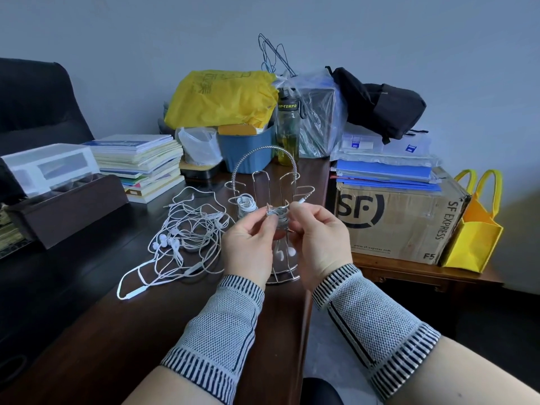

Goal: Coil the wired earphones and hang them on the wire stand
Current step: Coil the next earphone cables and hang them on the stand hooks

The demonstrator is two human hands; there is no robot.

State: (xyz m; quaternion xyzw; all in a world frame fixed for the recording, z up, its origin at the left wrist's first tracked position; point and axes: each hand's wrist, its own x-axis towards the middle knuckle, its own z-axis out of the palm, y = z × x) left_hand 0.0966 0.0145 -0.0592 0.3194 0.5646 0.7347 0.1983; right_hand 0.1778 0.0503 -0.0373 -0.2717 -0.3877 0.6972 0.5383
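Holding the coiled earphones (276,213) pinched between left hand (248,247) and right hand (320,244), we judge the cord light, limp, springy; grip across the bundle.

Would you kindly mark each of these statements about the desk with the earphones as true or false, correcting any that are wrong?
1. Both hands hold a coiled earphone bundle in front of the wire stand. True: the left hand and the right hand pinch it between them.
2. The wire stand carries no earphones yet. False: one coiled set already sits on a left hook.
3. A tangle of white earphones lies on the desk left of the stand. True.
4. The cardboard box stands on the floor. False: it rests on a low side table.
5. The yellow tote bag hangs on the stand. False: it stands right of the box.
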